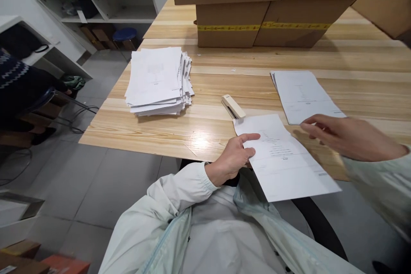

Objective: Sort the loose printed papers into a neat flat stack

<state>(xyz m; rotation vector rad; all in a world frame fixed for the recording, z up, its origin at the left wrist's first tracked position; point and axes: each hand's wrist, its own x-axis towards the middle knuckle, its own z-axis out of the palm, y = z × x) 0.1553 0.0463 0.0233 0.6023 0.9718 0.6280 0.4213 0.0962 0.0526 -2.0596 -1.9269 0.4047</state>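
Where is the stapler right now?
In the head view, the stapler lies on the wooden table near centre, touching the far corner of the sheet held by the left hand.

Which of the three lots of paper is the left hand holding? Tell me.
The printed sheet nearest the person, overhanging the table edge; the left hand pinches its left edge. The tall stack and the thin pile lie untouched farther back.

Pale wooden table (160, 132) — smooth, lightly glossy under the lamp; matt white paper sheet (285, 162) and stack (159, 81); cream plastic stapler (233, 106); brown cardboard boxes (231, 30).
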